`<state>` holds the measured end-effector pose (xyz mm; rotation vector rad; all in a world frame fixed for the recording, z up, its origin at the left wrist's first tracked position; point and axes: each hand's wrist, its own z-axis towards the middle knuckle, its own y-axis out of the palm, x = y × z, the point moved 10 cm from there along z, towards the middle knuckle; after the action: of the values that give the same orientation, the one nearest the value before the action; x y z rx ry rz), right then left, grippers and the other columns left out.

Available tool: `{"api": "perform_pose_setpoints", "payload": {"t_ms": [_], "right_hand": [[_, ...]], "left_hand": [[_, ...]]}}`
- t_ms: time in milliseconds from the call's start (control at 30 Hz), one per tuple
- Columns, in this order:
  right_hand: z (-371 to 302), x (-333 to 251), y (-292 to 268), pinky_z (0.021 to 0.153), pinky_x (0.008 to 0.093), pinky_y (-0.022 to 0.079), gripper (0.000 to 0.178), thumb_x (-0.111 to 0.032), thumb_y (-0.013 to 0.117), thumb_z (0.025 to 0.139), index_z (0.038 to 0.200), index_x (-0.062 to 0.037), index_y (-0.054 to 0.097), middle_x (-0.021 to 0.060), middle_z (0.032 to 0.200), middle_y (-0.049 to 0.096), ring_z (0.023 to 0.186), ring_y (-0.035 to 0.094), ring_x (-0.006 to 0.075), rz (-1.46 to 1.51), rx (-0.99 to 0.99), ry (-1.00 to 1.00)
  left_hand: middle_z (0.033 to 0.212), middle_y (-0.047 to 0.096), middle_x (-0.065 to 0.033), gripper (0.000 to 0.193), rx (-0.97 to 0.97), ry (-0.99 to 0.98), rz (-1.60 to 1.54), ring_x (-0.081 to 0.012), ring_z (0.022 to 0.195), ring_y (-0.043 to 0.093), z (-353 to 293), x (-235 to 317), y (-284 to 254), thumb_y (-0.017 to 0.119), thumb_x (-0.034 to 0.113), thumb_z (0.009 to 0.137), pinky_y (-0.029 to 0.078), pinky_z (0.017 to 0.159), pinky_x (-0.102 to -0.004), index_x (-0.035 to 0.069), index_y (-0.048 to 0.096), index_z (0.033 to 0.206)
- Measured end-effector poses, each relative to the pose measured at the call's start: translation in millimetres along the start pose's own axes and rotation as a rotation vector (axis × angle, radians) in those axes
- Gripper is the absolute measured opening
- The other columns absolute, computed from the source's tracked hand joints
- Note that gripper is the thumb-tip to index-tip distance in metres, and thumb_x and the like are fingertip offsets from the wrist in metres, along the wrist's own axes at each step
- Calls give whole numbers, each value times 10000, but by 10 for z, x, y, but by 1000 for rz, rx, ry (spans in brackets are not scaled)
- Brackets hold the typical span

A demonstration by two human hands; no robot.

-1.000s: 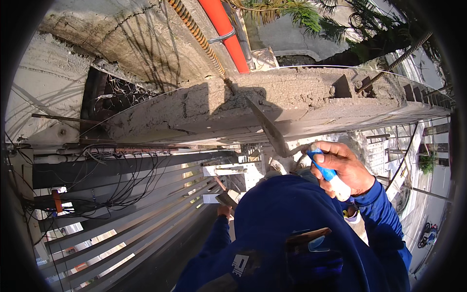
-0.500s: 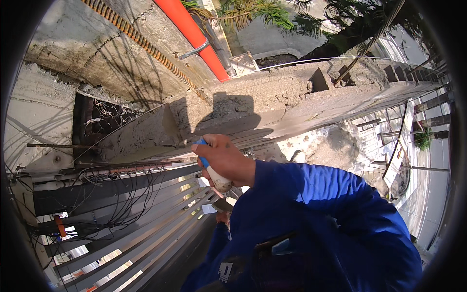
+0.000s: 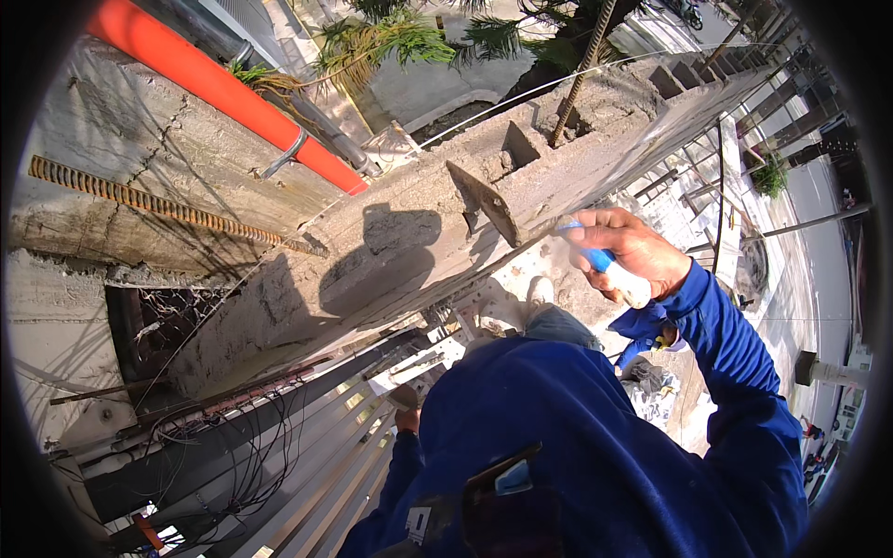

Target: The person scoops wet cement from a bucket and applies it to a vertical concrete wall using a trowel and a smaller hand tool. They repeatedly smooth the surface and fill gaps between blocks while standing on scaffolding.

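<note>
My right hand [image 3: 642, 251] is closed round the blue-and-white handle of a trowel [image 3: 487, 203]. Its pointed metal blade is at the top edge of a block wall [image 3: 381, 270], tilted over the rough mortar near an open block cavity [image 3: 521, 144]. Low beside my body, my left hand [image 3: 406, 420] is small in view with its fingers curled. A greyish piece [image 3: 403, 397] shows at that hand, but I cannot make out what it is. A thin string [image 3: 484, 113] runs along the wall.
Rusty rebar [image 3: 177, 206] sticks out at the left, and another rebar [image 3: 581, 74] rises from the wall. An orange pipe [image 3: 233, 98] crosses the upper left. Black cables [image 3: 265, 432] hang over grey slats at lower left. A person in blue [image 3: 642, 323] is below, beyond the wall.
My right hand has swung right along the wall with the trowel, and its blade now shows over the wall top. The view has turned and shifted. My left hand stays low beside my body.
</note>
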<state>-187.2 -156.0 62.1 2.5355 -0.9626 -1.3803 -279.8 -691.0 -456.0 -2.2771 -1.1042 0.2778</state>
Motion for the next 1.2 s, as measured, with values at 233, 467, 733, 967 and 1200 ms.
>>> {"api": "perform_pose_setpoints", "payload": {"t_ms": [233, 467, 733, 967, 1200], "right_hand": [[-285, -33, -252, 351, 249, 445, 200, -218, 603, 980, 1001, -32, 531, 35, 691, 542, 453, 543, 107, 166, 69, -311], [-814, 172, -817, 549, 319, 414, 285, -207, 755, 871, 986, -15, 578, 71, 701, 529, 588, 487, 143, -779, 551, -537], [-1382, 325, -1131, 515, 384, 397, 328, -233, 798, 820, 852, -6, 563, 142, 575, 485, 511, 449, 248, -895, 704, -682], [-1615, 536, -1731, 568, 433, 426, 354, -258, 780, 818, 798, 6, 545, 214, 644, 545, 586, 553, 367, -1009, 652, -279], [-2027, 480, -1785, 637, 409, 442, 308, -139, 667, 757, 1001, 22, 569, 170, 837, 535, 697, 539, 339, -1006, 978, -658]], "left_hand": [[1171, 649, -237, 510, 508, 207, -521, -431, 1018, 642, -638, 839, -2501, 553, 174, 853, 519, 868, -525, 68, 508, 1349], [1036, 660, -256, 373, 656, 842, -411, -427, 925, 653, -1947, 2707, -4662, 614, 118, 909, 523, 790, -458, 1, 532, 1253], [1114, 629, -103, 388, -80, 897, -1541, -190, 953, 611, -1626, 4159, -4842, 580, 33, 859, 491, 838, -323, -9, 529, 1241], [1198, 614, -122, 546, -637, 925, -1682, -260, 1085, 627, -1719, 4841, -4883, 516, 49, 855, 510, 947, -399, 8, 439, 1394], [1214, 615, -142, 443, -724, 801, -1776, -305, 1086, 632, -1839, 5031, -4832, 527, 95, 883, 519, 940, -430, 22, 505, 1319]]}}
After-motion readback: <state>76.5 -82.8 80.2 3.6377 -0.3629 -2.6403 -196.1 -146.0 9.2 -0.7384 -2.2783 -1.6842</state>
